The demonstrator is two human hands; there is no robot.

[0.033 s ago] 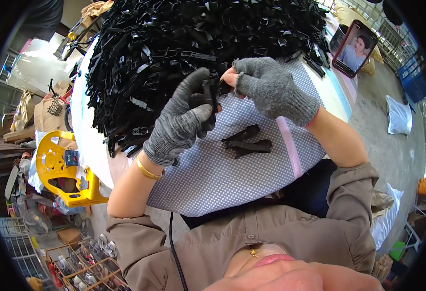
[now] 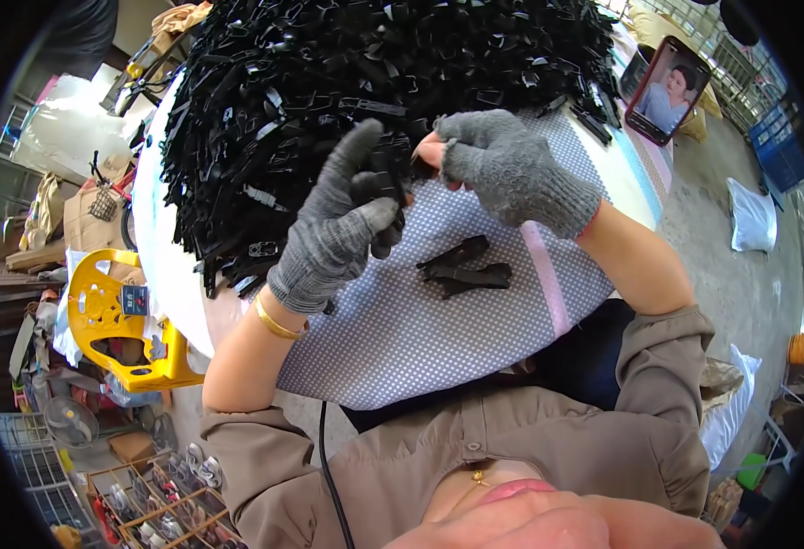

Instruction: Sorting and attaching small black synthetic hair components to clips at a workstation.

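My left hand [image 2: 333, 215], in a grey knit glove, is closed round a black plastic clip [image 2: 383, 183], its index finger lifted and slightly blurred. Just to the right, my right hand [image 2: 512, 169] wears a grey glove with bare fingertips, and its thumb and fingers are pinched together. Whatever lies in that pinch is dark and too small to make out. Two or so black clips [image 2: 470, 274] lie on the dotted cloth [image 2: 374, 366] below the hands. Beyond my hands rises a big heap of similar black clips [image 2: 310, 82].
A phone [image 2: 667, 91] showing a person on its screen stands at the table's right. To the left is a yellow plastic chair [image 2: 91, 302] with a small dark box on it. A white sack [image 2: 751, 215] lies on the floor at right. A black cable [image 2: 329, 476] hangs down my front.
My left hand has shifted slightly left, away from the right hand, and its index finger has straightened upward. My right hand has barely moved.
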